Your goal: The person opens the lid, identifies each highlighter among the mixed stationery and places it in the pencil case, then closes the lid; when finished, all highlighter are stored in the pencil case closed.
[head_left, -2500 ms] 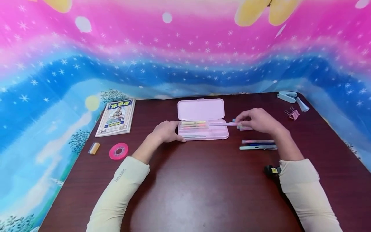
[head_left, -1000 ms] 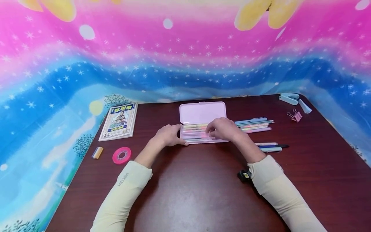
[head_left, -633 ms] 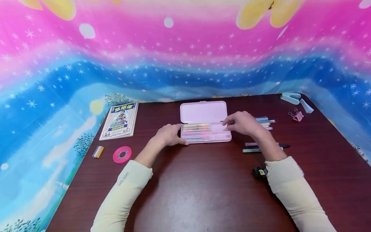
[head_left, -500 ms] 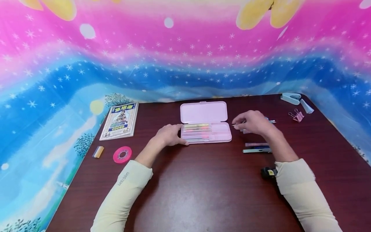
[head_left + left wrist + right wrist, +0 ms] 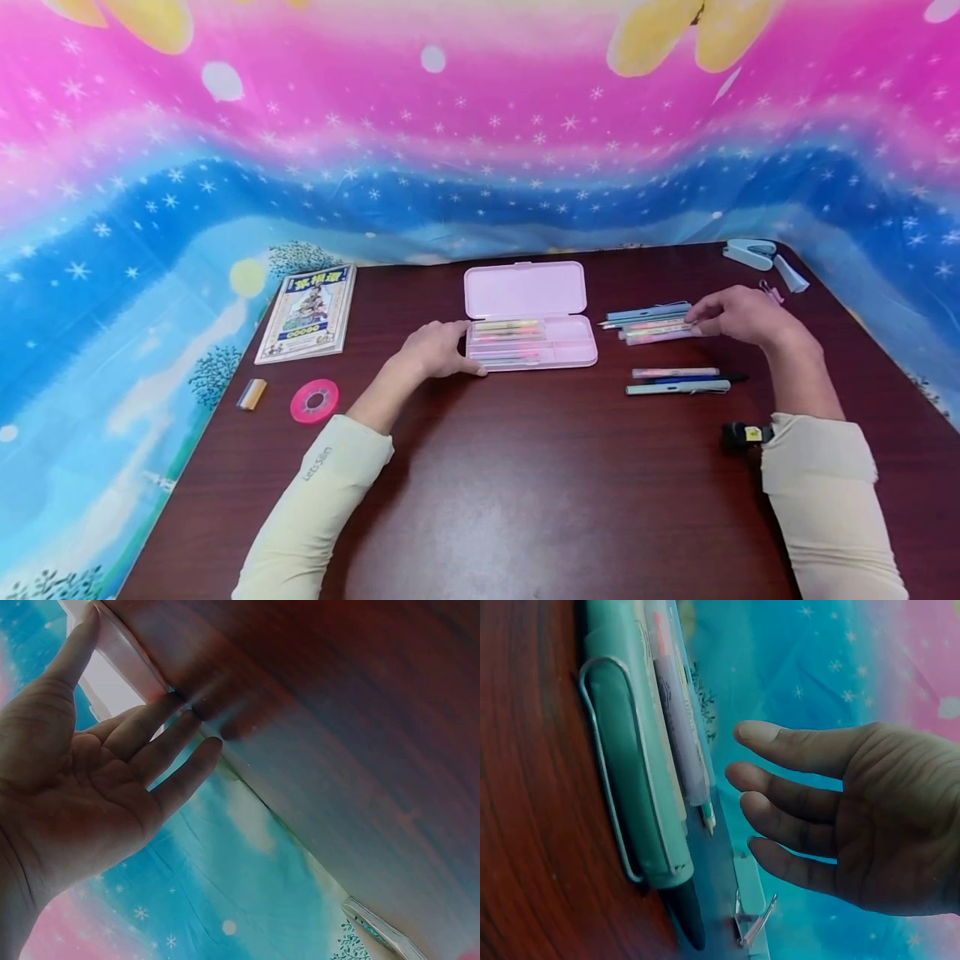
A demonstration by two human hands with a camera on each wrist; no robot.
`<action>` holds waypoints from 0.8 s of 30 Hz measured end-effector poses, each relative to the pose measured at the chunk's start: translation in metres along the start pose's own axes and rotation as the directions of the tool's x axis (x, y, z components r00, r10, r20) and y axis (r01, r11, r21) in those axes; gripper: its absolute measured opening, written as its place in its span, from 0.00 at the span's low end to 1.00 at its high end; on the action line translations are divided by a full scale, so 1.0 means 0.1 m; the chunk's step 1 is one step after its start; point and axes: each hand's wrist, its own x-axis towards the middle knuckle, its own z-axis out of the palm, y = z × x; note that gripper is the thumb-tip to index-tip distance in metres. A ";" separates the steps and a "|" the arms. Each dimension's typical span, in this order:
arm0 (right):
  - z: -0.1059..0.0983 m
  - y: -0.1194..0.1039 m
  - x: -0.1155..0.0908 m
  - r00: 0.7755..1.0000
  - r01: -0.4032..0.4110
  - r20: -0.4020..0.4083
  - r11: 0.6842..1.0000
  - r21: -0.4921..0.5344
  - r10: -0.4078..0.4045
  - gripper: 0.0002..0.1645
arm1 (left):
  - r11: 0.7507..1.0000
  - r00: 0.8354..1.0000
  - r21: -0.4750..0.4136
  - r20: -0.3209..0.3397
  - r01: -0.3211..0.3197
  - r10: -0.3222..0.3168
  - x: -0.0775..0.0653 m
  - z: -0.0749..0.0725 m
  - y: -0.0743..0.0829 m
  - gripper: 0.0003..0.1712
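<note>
A pink pencil case lies with its lid back, several pens and yellow and pink highlighters inside, mostly toward its left side. My left hand rests at the case's left end, thumb at the front corner; in the left wrist view its fingers lie loosely extended. To the right of the case is a row of pens and pencils. My right hand is at this row's right end, fingertips close over a pale lilac highlighter. In the right wrist view its fingers are apart and hold nothing.
Nearer the front lie a mint pen, a dark-tipped pen and a pinkish one. A stapler and a pink binder clip sit back right. On the left are a booklet, an eraser and a pink tape roll.
My right hand carried a pinkish pen to the case, let go of it there, then drew back right to the row's far end. My left hand has stayed at the case.
</note>
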 end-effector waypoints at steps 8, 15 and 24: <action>-0.01 0.17 -0.01 0.999 -0.028 -0.020 0.999 0.034 0.029 0.16 | 1.000 1.000 0.008 -0.007 -0.009 0.009 0.00 0.00 0.01 0.45; 0.03 0.25 0.02 1.000 -0.003 0.013 1.000 0.004 0.003 0.15 | 1.000 1.000 0.015 -0.008 -0.010 0.010 0.01 0.02 0.00 0.45; 0.07 0.21 0.07 1.000 -0.017 0.012 1.000 -0.002 0.017 0.15 | 1.000 1.000 0.019 -0.007 -0.002 0.003 0.02 0.02 -0.02 0.47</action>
